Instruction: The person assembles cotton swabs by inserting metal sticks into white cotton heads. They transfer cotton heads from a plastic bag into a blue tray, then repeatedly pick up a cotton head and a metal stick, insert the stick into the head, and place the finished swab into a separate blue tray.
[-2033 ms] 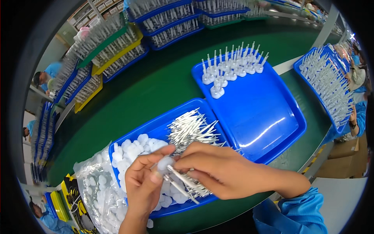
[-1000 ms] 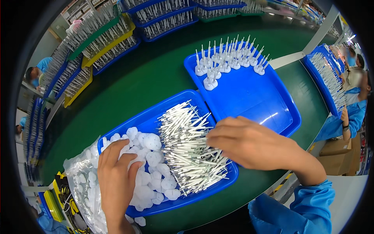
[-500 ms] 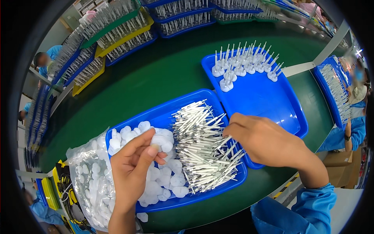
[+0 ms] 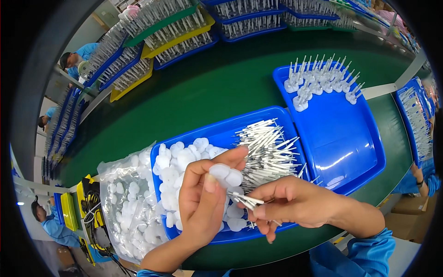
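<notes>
My left hand [image 4: 200, 203] is closed on a white, lobed plastic disc piece [image 4: 227, 175], pinched between thumb and fingers. Close beside it, my right hand [image 4: 300, 201] grips a small bunch of thin white rods [image 4: 247, 201], whose ends point at the disc piece; whether they touch it I cannot tell. Both hands are over a blue tray [image 4: 221, 138]. Loose white disc pieces [image 4: 171, 162] fill its left part, and a heap of white rods [image 4: 267, 152] with greyish tips lies in its right part, partly hidden by my hands.
A second blue tray [image 4: 344, 138] adjoins on the right, with several discs bearing upright rods [image 4: 318, 82] at its far end. Left lies a clear bag of disc pieces [image 4: 131, 203]. Stacked, filled trays [image 4: 180, 44] line the green table's [image 4: 198, 87] far side. Other people work around.
My right hand has come away from the rod heap toward my left hand, with rods now showing in its fingers. The whole view has shifted, so the trays appear farther right.
</notes>
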Tool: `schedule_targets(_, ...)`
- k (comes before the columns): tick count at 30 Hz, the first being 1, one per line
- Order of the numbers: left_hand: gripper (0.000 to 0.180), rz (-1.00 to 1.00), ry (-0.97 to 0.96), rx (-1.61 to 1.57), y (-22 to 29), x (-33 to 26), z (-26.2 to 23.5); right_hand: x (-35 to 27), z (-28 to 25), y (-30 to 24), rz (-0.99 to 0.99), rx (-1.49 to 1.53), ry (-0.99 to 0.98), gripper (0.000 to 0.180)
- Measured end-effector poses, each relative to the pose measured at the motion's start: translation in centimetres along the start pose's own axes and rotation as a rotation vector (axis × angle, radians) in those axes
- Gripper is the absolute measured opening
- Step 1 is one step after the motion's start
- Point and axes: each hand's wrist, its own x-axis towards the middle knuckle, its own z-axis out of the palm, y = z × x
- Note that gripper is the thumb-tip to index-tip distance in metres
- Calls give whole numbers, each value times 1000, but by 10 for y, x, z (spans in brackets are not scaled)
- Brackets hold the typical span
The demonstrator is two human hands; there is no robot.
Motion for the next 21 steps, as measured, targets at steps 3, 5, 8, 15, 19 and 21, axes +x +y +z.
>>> schedule_targets(3,21,-104,-58,-32,2,-2,-3,9,1,7,8,75,-60,23)
schedule_targets(5,23,-179,-109,-35,4,-4,-4,11,1,5,53,99,-75,24)
schedule_targets(8,24,-159,-130,-3,5,-4,-2,11,0,6,46,-64,-116,25)
schedule_targets(15,29,-174,163,25,15,3,-11,-15,0,-9,-325,-490,199,26)
schedule_targets(19,31,-389,169,-47,12,-1,2,-5,-1,9,-638,-534,457,26)
schedule_targets(21,27,-392,125,-47,8,-4,0,-8,-4,8,-573,-620,469,21)
